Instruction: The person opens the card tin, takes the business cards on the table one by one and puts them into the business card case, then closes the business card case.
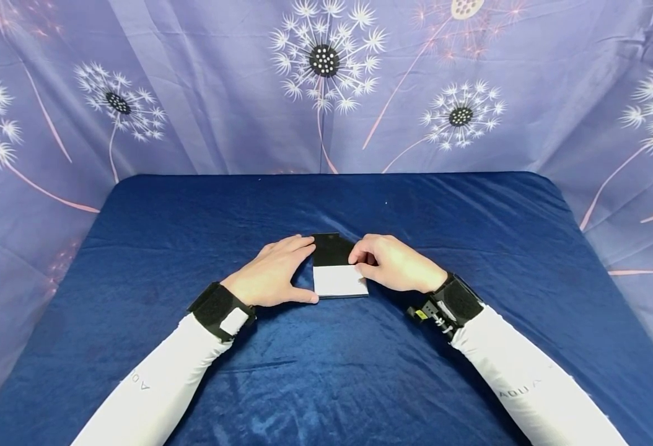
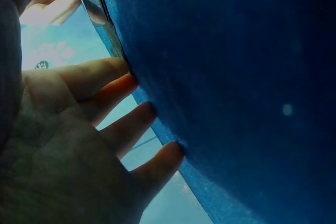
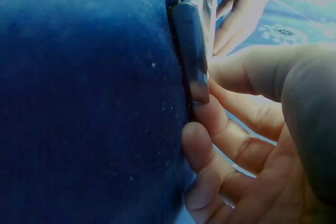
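Observation:
A flat rectangular case, black on its far part and white on its near part, lies on the blue cloth. Along its left side rests my left hand, fingers extended and spread, with the thumb at the near left corner. In the left wrist view its fingertips touch the cloth beside the case's edge. My right hand pinches the case's right edge between thumb and bent fingers. The right wrist view shows the thumb against the top and curled fingers by the side wall.
The blue cloth covers the whole table and shows slight wrinkles. Behind its far edge hangs a purple curtain with dandelion prints, which continues along both sides. Black straps with small devices sit on both wrists over white sleeves.

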A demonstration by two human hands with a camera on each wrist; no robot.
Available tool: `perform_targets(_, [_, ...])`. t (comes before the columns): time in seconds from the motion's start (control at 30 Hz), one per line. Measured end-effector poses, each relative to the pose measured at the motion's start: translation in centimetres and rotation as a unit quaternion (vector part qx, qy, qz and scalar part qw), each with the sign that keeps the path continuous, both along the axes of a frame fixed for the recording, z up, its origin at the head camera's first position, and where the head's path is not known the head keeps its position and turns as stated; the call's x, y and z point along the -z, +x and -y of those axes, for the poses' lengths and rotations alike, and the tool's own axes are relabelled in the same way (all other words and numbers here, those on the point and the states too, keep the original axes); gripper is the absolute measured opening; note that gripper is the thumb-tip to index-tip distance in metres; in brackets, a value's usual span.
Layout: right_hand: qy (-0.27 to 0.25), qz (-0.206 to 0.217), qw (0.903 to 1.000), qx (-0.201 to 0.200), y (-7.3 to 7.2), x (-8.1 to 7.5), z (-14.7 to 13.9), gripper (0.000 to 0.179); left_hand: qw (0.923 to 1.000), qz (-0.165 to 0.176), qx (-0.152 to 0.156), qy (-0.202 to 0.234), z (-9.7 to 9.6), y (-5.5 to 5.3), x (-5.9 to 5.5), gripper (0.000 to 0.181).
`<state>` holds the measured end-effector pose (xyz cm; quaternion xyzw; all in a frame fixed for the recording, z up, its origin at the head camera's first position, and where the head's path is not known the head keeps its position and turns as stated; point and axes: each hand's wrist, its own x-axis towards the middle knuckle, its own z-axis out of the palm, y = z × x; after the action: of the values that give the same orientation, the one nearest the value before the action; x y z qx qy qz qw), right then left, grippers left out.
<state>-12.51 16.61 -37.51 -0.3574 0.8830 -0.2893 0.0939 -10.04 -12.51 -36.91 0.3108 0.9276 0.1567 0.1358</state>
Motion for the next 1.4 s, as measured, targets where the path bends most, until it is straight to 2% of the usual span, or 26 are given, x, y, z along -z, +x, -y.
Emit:
perform_targets(0.27, [-0.002, -0.008, 0.9999, 0.006, 0.3, -0.2, -0.5, 0.013, 0.9998, 0.014, -0.002, 0.013, 0.2, -0.3, -0.2, 0.105])
perform_targets(0.47, [-0.007, -0.016, 0.9998, 0.012, 0.5, -0.4, -1.0, 0.015, 0.9991, 0.03, -0.013, 0.027, 0.4, -1.0, -0.5, 0.097])
perform_targets(0.83, [-0.014, -0.002, 0.9996, 0.025, 1.1, -1.0, -1.3, 0.013, 0.9978, 0.044, -0.01, 0.049, 0.2, -3.8, -1.3, 0.068])
perform_targets(1.1, [-0.021, 0.003, 0.9992, 0.034, 1.6, -1.0, -1.7, 0.012, 0.996, 0.042, -0.014, 0.077, -0.1, -5.8, -0.8, 0.047])
perform_targets(1.4, [-0.027, 0.007, 0.9986, 0.045, 1.8, -1.0, -1.9, 0.011, 0.9965, 0.016, -0.026, 0.078, -1.1, -6.9, -0.2, 0.03])
